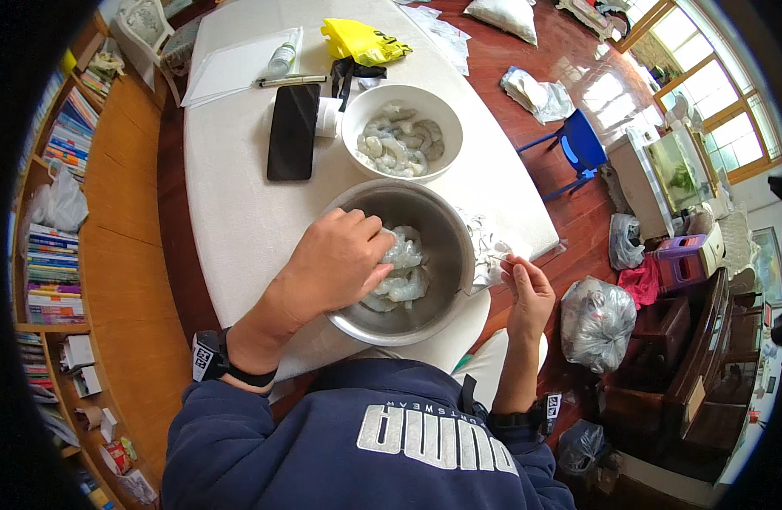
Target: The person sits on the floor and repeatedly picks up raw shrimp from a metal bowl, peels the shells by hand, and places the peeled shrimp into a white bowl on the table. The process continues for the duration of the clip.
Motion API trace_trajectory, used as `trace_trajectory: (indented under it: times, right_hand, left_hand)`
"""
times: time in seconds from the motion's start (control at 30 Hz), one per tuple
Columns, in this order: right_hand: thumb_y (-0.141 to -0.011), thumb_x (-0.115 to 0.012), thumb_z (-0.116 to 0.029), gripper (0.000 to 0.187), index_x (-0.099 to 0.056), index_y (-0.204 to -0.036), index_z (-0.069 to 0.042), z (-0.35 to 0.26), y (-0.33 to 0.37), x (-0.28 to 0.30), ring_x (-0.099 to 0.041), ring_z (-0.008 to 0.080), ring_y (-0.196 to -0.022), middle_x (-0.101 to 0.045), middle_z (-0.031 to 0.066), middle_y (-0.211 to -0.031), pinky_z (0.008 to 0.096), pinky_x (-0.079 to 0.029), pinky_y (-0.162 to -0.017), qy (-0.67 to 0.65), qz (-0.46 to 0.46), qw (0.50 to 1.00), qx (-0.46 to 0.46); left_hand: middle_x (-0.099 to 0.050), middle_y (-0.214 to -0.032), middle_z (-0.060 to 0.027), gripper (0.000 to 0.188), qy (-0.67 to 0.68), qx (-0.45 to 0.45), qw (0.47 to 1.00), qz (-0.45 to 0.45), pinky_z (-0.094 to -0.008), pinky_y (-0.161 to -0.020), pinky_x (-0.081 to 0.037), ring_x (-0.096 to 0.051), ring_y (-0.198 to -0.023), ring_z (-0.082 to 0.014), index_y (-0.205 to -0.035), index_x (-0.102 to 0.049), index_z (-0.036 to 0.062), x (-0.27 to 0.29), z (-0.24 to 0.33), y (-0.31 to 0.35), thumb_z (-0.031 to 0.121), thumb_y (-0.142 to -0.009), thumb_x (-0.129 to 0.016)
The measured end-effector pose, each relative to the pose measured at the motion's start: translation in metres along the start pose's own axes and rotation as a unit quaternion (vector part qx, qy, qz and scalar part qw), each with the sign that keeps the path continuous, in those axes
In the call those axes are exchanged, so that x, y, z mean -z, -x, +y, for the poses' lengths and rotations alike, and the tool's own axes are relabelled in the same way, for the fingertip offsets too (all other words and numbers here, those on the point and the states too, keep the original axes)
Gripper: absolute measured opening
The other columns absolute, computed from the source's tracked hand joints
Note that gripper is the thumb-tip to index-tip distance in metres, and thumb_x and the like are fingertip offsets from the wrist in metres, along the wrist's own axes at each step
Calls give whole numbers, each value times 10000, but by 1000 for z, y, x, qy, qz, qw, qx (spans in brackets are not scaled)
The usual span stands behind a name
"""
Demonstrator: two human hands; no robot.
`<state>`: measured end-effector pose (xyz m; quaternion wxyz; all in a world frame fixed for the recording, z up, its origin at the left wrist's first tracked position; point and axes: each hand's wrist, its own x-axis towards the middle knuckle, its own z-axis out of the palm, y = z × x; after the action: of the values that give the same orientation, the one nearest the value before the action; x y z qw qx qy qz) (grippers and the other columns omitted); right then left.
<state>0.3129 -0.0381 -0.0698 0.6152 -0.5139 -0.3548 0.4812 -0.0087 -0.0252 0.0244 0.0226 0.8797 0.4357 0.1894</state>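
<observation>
A steel bowl [457, 255] with peeled raw shrimp [405, 285] in it stands at the table's near edge. My left hand [331, 262] reaches over its left rim, fingers curled and closed about a shrimp at the top of the pile; the fingertips are partly hidden. To the right of the bowl, my right hand [528, 293] pinches a thin toothpick-like stick [499, 258] between thumb and forefinger. Its tip is beside a white tissue [484, 246] strewn with dark thin scraps. Behind the steel bowl, a white bowl [350, 127] holds more shrimp [403, 146].
Left of the white bowl, a black phone [294, 132] leans on a white roll [329, 117]. Farther back lie a pen [293, 81], papers [229, 72], a small bottle [282, 59] and a yellow bag [365, 42]. A blue chair [583, 140] and filled plastic bag [598, 323] stand right.
</observation>
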Motion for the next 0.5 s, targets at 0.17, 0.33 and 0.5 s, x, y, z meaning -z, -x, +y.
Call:
trace_trajectory:
  times: [0.17, 0.33, 0.5]
  right_hand:
    - [-947, -657, 3, 187, -694, -1122, 57, 13, 8, 1, -695, 190, -1019, -689, 146, -1198, 276, -580, -864, 59, 12, 997, 54]
    - [-896, -682, 44, 172, -731, -1062, 37, 17, 10, 3, -679, 191, -1032, -679, 145, -1207, 259, -580, -826, 266, 16, 944, 193]
    - [-875, -716, 36, 123, -742, -993, 18, 24, 9, 5, -669, 177, -1018, -690, 145, -1160, 263, -581, -814, 321, 20, 911, 257]
  left_hand:
    - [-623, -925, -50, 333, 16, -5, 1000, 0, -349, -827, -466, -596, -890, -223, -1026, -673, 87, 2, 1, 1, 276, -781, -794]
    - [-632, -947, -49, 335, 13, -22, 1000, 16, -355, -829, -467, -605, -910, -224, -1059, -678, 86, 3, 4, -5, 259, -793, -784]
    - [-636, -948, -46, 272, 11, -67, 997, 22, -356, -819, -478, -616, -904, -228, -1028, -681, 92, 15, 13, -23, 223, -806, -768]
